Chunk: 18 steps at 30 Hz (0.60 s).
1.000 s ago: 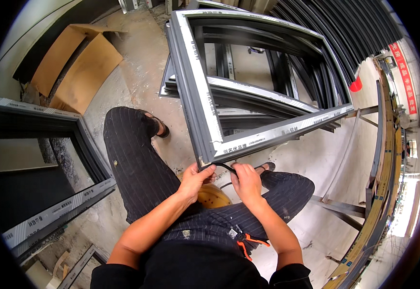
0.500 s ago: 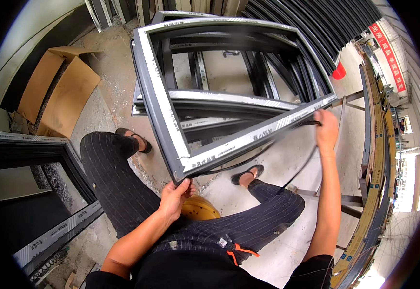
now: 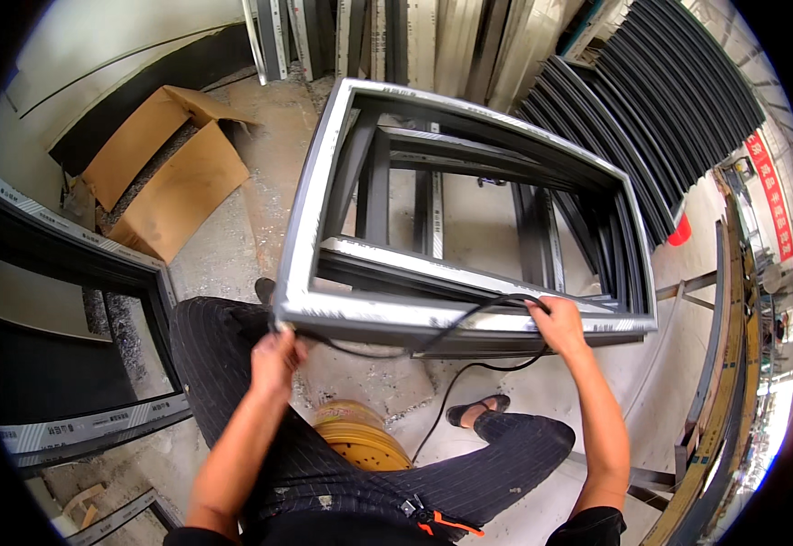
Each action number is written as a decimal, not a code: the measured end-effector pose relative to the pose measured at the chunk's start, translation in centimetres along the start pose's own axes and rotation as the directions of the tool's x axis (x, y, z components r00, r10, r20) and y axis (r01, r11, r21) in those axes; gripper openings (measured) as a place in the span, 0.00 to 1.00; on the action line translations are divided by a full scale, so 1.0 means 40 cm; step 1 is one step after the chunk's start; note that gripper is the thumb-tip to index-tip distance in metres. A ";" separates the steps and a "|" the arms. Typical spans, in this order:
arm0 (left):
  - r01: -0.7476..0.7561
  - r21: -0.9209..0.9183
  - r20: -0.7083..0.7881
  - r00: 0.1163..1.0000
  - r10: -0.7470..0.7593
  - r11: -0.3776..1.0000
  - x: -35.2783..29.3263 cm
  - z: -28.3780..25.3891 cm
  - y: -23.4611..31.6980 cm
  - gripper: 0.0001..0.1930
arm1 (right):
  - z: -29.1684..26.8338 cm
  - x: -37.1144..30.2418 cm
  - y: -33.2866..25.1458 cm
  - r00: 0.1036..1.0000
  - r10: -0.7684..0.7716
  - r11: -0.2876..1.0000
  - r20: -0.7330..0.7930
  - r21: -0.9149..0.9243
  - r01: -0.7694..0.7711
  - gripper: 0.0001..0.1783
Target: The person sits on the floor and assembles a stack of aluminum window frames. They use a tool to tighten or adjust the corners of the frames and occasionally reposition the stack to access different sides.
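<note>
A dark grey window frame (image 3: 471, 316) with white protective film leans at a slant in front of me, against more frames behind it. At its near left corner my left hand (image 3: 278, 362) pinches one end of a thin black rubber strip (image 3: 457, 326). The strip sags along the frame's near bar toward my right hand (image 3: 560, 328), which is closed round it close to the near bar's right half. From there the loose part hangs down in a curve to the floor. The left fingertips are slightly blurred.
A yellow bucket (image 3: 360, 435) stands between my legs. To the left are another filmed frame (image 3: 96, 428) and an open cardboard box (image 3: 182, 196). Dark profiles (image 3: 678, 100) are stacked at the back right, near a red bucket (image 3: 680, 231). An orange-handled tool (image 3: 455, 521) sits at my waist.
My view has shifted, so the frame appears lower and its near bar more level. My right hand has moved left along the near bar with the strip; the left stays at the corner.
</note>
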<state>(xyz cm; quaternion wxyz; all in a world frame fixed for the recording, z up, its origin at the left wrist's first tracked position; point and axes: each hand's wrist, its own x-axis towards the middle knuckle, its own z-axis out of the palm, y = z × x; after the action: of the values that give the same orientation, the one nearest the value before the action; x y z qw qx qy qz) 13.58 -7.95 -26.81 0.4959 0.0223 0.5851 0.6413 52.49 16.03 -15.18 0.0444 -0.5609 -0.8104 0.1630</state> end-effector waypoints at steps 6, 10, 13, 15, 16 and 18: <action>0.046 -0.032 -0.031 0.998 -0.047 0.998 0.454 -0.158 0.296 0.08 | 0.084 0.049 -0.317 0.997 -0.043 0.979 -0.067 0.196 0.055 0.18; 0.038 0.000 -0.124 0.992 -0.038 0.999 0.586 -0.154 0.408 0.09 | 0.136 0.069 -0.438 0.985 -0.102 0.980 -0.141 0.158 0.124 0.17; -0.007 0.026 -0.111 0.994 0.010 1.000 0.549 -0.100 0.412 0.12 | 0.141 0.063 -0.450 0.975 -0.094 0.983 -0.202 0.134 0.123 0.17; 0.040 0.061 -0.022 0.999 -0.039 0.997 0.505 -0.088 0.392 0.14 | 0.138 0.050 -0.441 0.966 -0.153 0.978 -0.208 0.105 0.178 0.09; 0.002 0.066 -0.011 1.000 -0.002 0.998 0.506 -0.087 0.385 0.13 | 0.136 0.040 -0.436 0.947 -0.205 0.971 -0.246 0.073 0.229 0.09; -0.071 0.103 -0.004 0.997 0.072 0.992 0.522 -0.110 0.378 0.12 | 0.125 -0.001 -0.416 0.922 -0.279 0.957 -0.268 -0.002 0.289 0.18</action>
<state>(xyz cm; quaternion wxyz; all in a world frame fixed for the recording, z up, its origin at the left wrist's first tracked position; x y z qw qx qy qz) -8.91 5.32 -28.03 0.4684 0.0662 0.6180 0.6279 36.35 9.62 -14.69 0.1863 -0.4534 -0.8666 0.0935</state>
